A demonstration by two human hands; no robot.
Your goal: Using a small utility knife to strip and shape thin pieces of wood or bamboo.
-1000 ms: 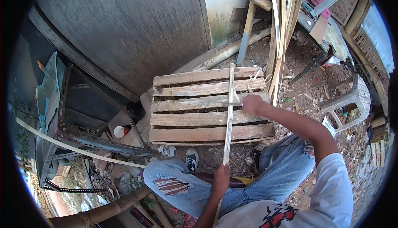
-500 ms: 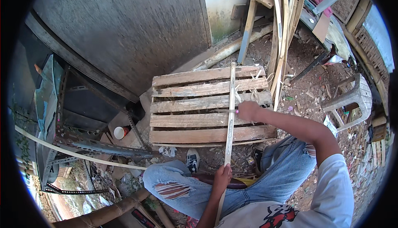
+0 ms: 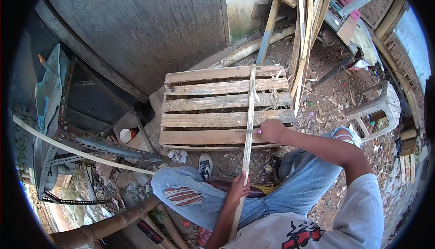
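Observation:
A long pale strip (image 3: 250, 99), of bamboo or wood, runs from the far edge of the slatted wooden pallet table (image 3: 190, 136) back to my lap. My left hand (image 3: 238, 188) is closed round its near part, just above my thigh. In my closed right hand (image 3: 272, 131) is a knife (image 3: 256, 131), with a bit of pink at its handle; its thin blade lies across the strip, over the nearest slats. Curled shavings (image 3: 273, 96) lie on the table's far right part. My right fingers hide most of the handle.
Several tall pale strips (image 3: 309, 36) lean behind the table's right corner. A plastic stool (image 3: 385, 106) stands at the right. To the left are a metal angle frame (image 3: 102, 147), a paper cup (image 3: 127, 135) and another long strip (image 3: 81, 148) ending by my left knee. Litter covers the ground.
My right hand has drawn the knife along the strip toward me, by about one slat. My left hand keeps its grip on the strip. The whole view has shifted slightly.

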